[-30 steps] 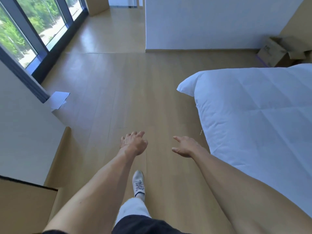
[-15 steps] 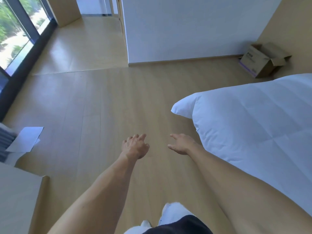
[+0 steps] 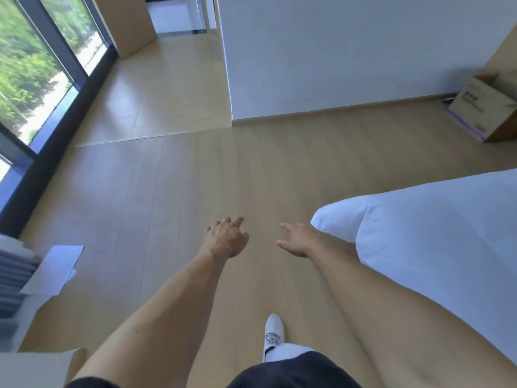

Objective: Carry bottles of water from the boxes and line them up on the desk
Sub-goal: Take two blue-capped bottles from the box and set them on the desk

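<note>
A cardboard box with open flaps stands on the floor at the far right, against the wall by the bed. Its inside is hidden from here and no water bottle shows anywhere. My left hand hangs out in front of me over the wooden floor, fingers loosely spread and holding nothing. My right hand is level with it a little to the right, palm turned inward, fingers relaxed and empty. Both hands are far from the box.
A bed with a white duvet fills the right side. A white wall juts out ahead, with a passage to its left. Large windows run along the left. White paper lies at the lower left. My shoe is on the floor.
The view has swung and moved forward across the floor, so the box at the right looks nearer. I have taken a step. Both hands stay empty and hold the same pose.
</note>
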Tool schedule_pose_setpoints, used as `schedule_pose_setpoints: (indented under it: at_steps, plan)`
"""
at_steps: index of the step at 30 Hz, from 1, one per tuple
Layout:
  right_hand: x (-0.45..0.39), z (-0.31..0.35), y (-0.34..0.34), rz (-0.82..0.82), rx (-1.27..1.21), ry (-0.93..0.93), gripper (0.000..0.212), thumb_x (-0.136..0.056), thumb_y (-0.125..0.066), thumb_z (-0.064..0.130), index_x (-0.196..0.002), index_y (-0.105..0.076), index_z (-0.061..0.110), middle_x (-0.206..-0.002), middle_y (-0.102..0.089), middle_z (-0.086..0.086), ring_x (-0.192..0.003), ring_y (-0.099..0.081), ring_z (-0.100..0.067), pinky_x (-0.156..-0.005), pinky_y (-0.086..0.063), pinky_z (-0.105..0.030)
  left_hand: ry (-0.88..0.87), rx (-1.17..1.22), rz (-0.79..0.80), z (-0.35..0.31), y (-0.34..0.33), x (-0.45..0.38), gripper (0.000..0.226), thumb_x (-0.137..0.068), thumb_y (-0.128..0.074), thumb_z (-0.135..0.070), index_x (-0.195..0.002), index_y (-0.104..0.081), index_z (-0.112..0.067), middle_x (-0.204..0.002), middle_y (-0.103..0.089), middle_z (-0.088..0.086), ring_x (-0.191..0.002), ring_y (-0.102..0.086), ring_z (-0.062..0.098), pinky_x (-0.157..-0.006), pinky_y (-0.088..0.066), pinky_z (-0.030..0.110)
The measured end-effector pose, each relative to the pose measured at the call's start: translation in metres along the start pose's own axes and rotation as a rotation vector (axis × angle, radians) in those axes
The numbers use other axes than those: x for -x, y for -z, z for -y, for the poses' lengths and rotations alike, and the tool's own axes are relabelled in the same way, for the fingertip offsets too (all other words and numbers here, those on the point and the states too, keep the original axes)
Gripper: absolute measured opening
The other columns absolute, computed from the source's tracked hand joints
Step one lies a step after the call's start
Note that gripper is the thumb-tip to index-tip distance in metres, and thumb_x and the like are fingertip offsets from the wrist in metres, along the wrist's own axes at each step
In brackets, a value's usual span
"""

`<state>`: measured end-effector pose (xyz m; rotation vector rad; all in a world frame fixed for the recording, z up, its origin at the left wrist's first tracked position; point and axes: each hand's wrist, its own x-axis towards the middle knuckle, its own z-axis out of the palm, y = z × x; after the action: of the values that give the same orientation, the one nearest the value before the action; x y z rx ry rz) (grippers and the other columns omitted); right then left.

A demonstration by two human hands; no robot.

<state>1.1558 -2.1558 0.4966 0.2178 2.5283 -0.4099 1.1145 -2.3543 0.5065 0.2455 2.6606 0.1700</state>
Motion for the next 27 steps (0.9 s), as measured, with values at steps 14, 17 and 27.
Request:
schedule_pose_setpoints:
  at_steps: [14,17,27]
  plan:
    - [-0.187,-0.062,0.153,-0.04,-0.09,-0.135,0.065,-0.095,-0.046,0.054,-0.154,-0.026,0.036,-0.156,-0.035,-0.005,-0.14,-0.036,-0.031,-0.11,-0.036,-0.042,-0.164,-0.081,-0.011,-0.097,0.108,-0.252,0.056,-0.101,-0.039,-0.046,-0.154,-0.031,-0.03,-0.152,-0.044,0.006,-0.137,-0.042,0.032,-0.111,-0.033,0.043]
    - [-0.229,-0.082,0.184,-0.056,-0.114,-0.213,0.065,-0.093,-0.048,0.051,-0.153,-0.027,0.038,-0.154,-0.037,-0.005,-0.139,-0.038,-0.03,-0.109,-0.037,-0.041,-0.234,-0.105,0.012,-0.125,0.124,-0.315,0.056,-0.101,-0.038,-0.046,-0.154,-0.031,-0.031,-0.151,-0.044,0.006,-0.137,-0.043,0.032,-0.111,-0.034,0.043]
    - [-0.375,-0.144,0.321,-0.119,-0.176,-0.444,0.068,-0.093,-0.051,0.056,-0.153,-0.03,0.034,-0.154,-0.038,-0.012,-0.14,-0.04,-0.029,-0.112,-0.037,-0.039,-0.439,-0.127,0.074,-0.219,0.224,-0.532,0.057,-0.1,-0.039,-0.047,-0.154,-0.032,-0.031,-0.152,-0.044,0.006,-0.137,-0.042,0.031,-0.111,-0.034,0.043]
